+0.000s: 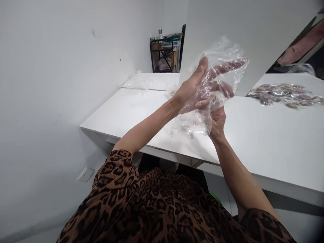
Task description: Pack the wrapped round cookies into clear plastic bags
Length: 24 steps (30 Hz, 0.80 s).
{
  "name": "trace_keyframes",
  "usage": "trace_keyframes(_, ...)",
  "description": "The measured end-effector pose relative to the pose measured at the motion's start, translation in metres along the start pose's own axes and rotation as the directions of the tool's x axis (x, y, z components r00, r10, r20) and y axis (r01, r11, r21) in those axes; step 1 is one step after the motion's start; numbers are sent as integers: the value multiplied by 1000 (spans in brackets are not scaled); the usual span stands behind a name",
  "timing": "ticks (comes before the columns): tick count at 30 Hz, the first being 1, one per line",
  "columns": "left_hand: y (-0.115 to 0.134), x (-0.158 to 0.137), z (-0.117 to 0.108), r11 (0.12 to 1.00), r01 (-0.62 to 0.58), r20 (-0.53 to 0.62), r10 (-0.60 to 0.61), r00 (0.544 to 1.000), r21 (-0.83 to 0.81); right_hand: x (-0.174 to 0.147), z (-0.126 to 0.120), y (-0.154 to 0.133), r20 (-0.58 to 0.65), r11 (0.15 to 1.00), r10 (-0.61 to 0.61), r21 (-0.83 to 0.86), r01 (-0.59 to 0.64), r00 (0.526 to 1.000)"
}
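I have the left hand (197, 86) open in front of the upright white panel (217, 20), thumb raised and fingers apart. Clear plastic film (224, 50) covers those fingers, which show through it; whether they sit inside a bag or under a loose sheet I cannot tell. The right hand (218, 118) is lower before the same panel, up against the film and partly hidden by it. I can't see its fingertips, so I cannot tell how far they are closed or whether they grip anything. The film is crumpled and shiny, standing out against the panel, with some reaching down near the white table (273, 145). To the right of the panel's foot I see clear-wrapped packets (286, 96) with reddish and tan contents. Left of the panel, more crumpled plastic (141, 81) lies on the table; further back stands a black-framed shelf (152, 54), loaded with goods.
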State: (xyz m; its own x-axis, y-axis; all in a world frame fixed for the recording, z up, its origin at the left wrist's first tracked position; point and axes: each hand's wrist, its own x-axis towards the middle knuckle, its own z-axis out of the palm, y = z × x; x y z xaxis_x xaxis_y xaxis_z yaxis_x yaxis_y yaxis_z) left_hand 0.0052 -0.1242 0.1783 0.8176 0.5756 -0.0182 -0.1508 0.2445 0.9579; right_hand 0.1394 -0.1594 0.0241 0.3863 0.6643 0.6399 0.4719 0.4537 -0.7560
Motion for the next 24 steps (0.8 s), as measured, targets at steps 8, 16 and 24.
trace_keyframes(8,-57,-20,-72,971,50,-100,-27,995,233,-5,10,-1,-70,949,124,299,-98,990)
trace_keyframes(16,-70,-34,-131,933,112,-127,-72,989,343,-13,27,-9,33,934,106,340,-111,994)
trace_keyframes(24,5,13,-267,953,-290,-702,266,661,88,1,0,39,-171,915,336,291,-278,926)
